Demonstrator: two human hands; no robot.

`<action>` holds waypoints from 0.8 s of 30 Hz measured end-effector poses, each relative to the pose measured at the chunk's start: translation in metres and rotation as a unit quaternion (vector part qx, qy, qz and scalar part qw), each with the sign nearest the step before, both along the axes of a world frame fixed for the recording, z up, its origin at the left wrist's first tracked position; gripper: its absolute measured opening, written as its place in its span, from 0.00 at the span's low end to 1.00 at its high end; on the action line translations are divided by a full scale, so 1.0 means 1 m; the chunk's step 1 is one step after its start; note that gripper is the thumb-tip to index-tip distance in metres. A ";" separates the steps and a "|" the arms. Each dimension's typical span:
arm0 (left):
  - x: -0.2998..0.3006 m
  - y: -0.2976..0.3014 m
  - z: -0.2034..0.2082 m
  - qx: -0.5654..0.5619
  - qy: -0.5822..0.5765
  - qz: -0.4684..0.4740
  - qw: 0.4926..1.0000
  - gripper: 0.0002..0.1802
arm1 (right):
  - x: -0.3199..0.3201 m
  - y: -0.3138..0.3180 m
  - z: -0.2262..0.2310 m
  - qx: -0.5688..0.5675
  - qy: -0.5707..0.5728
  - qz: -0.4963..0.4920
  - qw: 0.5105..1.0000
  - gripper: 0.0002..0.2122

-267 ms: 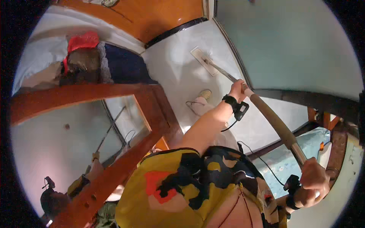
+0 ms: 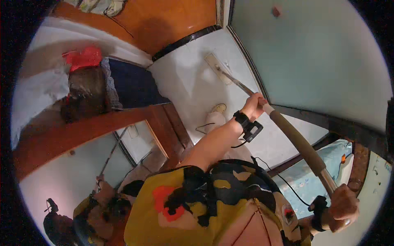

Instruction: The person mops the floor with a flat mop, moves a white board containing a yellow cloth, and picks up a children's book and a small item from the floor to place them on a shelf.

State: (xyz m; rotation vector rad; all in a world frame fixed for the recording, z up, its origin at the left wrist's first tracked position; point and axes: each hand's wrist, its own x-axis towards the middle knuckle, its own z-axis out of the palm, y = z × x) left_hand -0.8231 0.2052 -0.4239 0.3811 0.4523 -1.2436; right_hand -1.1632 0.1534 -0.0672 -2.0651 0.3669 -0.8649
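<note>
A flat mop with a long handle [image 2: 297,141] slants across the view from lower right to upper middle. Its pale rectangular head [image 2: 214,63] lies on the light floor, close to the bottom frame of the frosted glass panel. My left hand [image 2: 253,105] is closed round the handle's slim metal part, just beyond the brown padded sleeve. At the other end, near the right rim, my right hand [image 2: 344,208] grips the top of the handle. Both wrists wear black straps with small dark devices and cables.
A frosted glass panel [image 2: 312,61] borders the floor on the right. On the left stand a wood-framed mirror [image 2: 82,172], a navy cloth [image 2: 129,82] and red fabric [image 2: 84,57]. An orange-brown door [image 2: 172,20] is at the top. My shoe [image 2: 219,108] rests on the floor.
The whole view has shifted, showing more of the doorway at the top. Both hands keep their grip on the mop, and its head stays in nearly the same floor area.
</note>
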 end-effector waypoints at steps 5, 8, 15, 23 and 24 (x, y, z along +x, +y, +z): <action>0.044 0.060 -0.019 -0.001 0.052 0.009 0.999 0.04 | 0.139 0.016 0.007 0.133 -0.055 0.229 0.963 0.06; 0.084 0.093 -0.025 0.187 -0.192 -0.024 0.963 0.13 | 0.198 0.032 0.002 0.156 -0.033 0.291 0.943 0.08; 0.187 0.174 -0.065 0.290 -0.231 -0.029 0.928 0.07 | 0.288 0.084 -0.055 0.221 -0.018 0.190 0.956 0.11; 0.220 0.129 -0.111 0.277 -0.479 -0.134 0.822 0.11 | 0.324 0.074 -0.053 0.256 -0.052 0.042 0.964 0.07; 0.216 0.108 -0.103 0.256 -0.297 -0.108 0.914 0.10 | 0.320 0.072 -0.049 0.251 -0.059 0.010 0.966 0.10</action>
